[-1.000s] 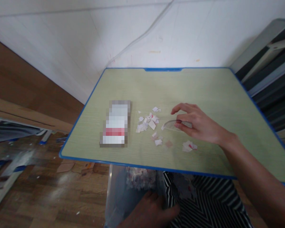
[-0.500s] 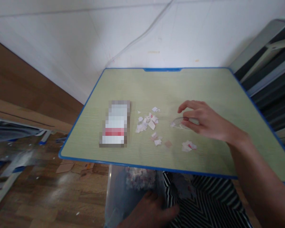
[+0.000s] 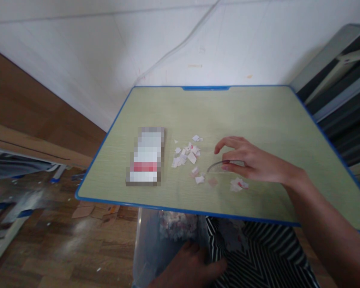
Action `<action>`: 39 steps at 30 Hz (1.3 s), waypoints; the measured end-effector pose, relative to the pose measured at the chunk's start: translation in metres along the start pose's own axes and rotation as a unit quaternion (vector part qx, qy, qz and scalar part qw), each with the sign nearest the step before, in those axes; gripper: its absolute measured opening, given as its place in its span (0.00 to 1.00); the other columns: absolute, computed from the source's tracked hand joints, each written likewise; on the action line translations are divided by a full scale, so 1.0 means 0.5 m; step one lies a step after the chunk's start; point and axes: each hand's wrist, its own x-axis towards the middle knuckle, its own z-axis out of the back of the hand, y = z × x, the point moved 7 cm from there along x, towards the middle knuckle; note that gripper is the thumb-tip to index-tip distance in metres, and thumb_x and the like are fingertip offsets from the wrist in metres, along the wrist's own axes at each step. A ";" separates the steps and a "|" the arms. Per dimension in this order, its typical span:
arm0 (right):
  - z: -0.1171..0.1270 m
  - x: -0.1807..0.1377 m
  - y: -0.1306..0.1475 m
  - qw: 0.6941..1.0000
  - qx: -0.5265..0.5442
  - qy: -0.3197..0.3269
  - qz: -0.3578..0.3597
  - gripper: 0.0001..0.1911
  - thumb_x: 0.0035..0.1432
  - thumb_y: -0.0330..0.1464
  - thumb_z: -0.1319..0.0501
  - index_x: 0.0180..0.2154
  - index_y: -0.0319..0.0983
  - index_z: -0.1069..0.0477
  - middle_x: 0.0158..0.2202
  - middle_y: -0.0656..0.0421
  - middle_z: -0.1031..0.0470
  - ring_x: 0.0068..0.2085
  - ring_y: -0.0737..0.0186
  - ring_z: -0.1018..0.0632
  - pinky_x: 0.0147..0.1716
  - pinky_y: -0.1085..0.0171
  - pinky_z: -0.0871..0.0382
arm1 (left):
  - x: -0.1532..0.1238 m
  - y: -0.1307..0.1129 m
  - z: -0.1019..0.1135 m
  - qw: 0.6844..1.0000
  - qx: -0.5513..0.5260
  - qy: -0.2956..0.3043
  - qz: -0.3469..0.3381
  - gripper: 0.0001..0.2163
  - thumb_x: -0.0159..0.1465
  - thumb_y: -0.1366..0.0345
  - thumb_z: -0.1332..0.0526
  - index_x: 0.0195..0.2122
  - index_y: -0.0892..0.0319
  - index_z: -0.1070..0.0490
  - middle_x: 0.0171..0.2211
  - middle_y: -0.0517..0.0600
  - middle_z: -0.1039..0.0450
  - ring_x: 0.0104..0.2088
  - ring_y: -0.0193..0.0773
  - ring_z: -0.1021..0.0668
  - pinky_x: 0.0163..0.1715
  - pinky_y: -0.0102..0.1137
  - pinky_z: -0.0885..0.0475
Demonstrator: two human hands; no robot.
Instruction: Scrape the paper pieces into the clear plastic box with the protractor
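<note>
My right hand (image 3: 246,162) rests on the green desk (image 3: 258,116) with thumb and fingers pinched on a clear plastic protractor (image 3: 217,167), its curved edge standing just right of a scatter of small torn white and red paper scraps (image 3: 187,156). Two more scraps (image 3: 239,184) lie just below the hand. Below the desk edge, my left hand (image 3: 190,270) lies on a clear plastic bag (image 3: 156,248) that holds more paper scraps; its fingers curl over the bag's rim.
A blurred white and red packet (image 3: 145,157) lies left of the scraps. The desk has a blue rim (image 3: 114,122) and stands against a white wall. Dark shelving (image 3: 342,88) is at the right; wooden floor with litter at the left.
My right hand pulled the protractor to the right, away from the scraps, then brought it back left and nearer to me. The left hand stayed on the bag.
</note>
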 end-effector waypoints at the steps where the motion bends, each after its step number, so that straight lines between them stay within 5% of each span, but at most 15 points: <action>1: -0.002 0.001 0.005 1.000 0.007 0.009 0.007 0.11 0.63 0.30 0.45 0.28 0.38 0.29 0.42 0.53 0.30 0.47 0.56 0.29 0.49 0.52 0.40 | 0.000 0.000 -0.001 1.000 0.001 0.000 0.000 0.21 0.68 0.66 0.39 0.59 0.51 0.43 0.39 0.52 0.27 0.38 0.46 0.23 0.36 0.36 0.28; 16: 0.021 -0.007 -0.015 0.995 -0.068 -0.065 -0.021 0.12 0.62 0.30 0.45 0.27 0.37 0.28 0.43 0.50 0.30 0.45 0.53 0.28 0.47 0.51 0.39 | -0.002 0.000 -0.007 1.000 -0.017 -0.006 0.001 0.21 0.67 0.66 0.38 0.58 0.50 0.43 0.43 0.53 0.27 0.40 0.47 0.23 0.38 0.37 0.28; 24: -0.003 0.000 0.020 0.999 0.009 0.033 0.024 0.11 0.61 0.30 0.44 0.27 0.38 0.28 0.42 0.54 0.30 0.46 0.58 0.28 0.49 0.53 0.39 | 0.001 -0.002 0.002 1.000 -0.007 -0.001 -0.002 0.20 0.68 0.65 0.39 0.58 0.52 0.43 0.40 0.52 0.27 0.40 0.47 0.23 0.39 0.37 0.28; 29: 0.004 0.008 0.014 0.999 -0.004 -0.030 0.009 0.12 0.63 0.33 0.45 0.30 0.39 0.26 0.46 0.52 0.30 0.50 0.55 0.30 0.50 0.51 0.39 | 0.000 0.002 -0.005 1.000 0.008 -0.012 0.002 0.22 0.68 0.66 0.40 0.60 0.50 0.44 0.40 0.53 0.27 0.38 0.47 0.23 0.36 0.37 0.28; 39: 0.011 0.003 0.018 0.999 -0.016 -0.024 0.020 0.12 0.63 0.32 0.44 0.28 0.38 0.27 0.44 0.51 0.31 0.49 0.55 0.30 0.50 0.51 0.39 | 0.002 0.001 -0.011 1.000 0.017 -0.004 -0.002 0.22 0.67 0.66 0.39 0.59 0.51 0.45 0.41 0.53 0.26 0.38 0.47 0.23 0.37 0.37 0.27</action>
